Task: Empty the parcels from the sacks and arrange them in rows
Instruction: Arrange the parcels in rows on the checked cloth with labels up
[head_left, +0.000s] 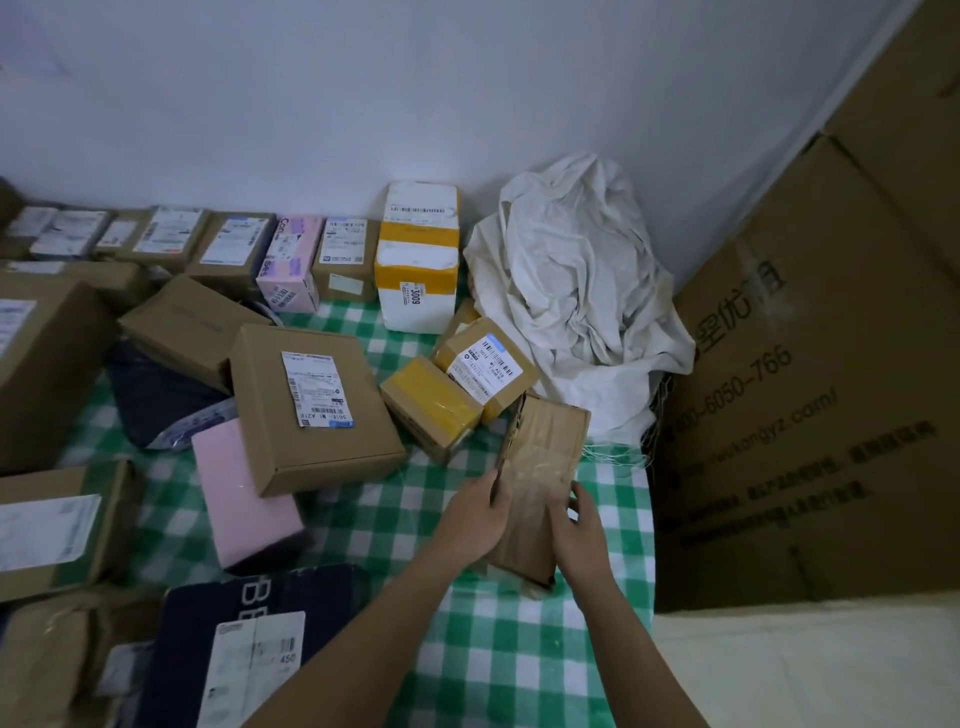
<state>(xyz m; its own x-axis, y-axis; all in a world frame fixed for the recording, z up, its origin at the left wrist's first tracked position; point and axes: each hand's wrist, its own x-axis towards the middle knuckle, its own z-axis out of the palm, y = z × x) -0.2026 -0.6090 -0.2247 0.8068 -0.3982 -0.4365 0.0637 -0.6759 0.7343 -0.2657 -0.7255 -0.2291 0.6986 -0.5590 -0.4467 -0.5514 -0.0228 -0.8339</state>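
Both hands are holding a long brown cardboard parcel wrapped in clear tape (537, 478), low and right of the middle of the frame. The left hand (475, 514) is curling its fingers round the left edge. The right hand (579, 527) is gripping the right edge, thumb on top. The parcel is tilting up off the green and white checked cloth (498, 649).

The tape looks slippery, so the parcel could be sliding out if the grip is loose. Its far end is very near the small brown box with yellow tape (434, 408) and the brown box with a white label (485, 369), so a quick swing could be knocking them. A neat row of parcels (228, 244) is sitting along the wall at the upper left. The empty white cloth sack (576, 291) is slumping in the corner, and its loose threads could be catching on the parcel.
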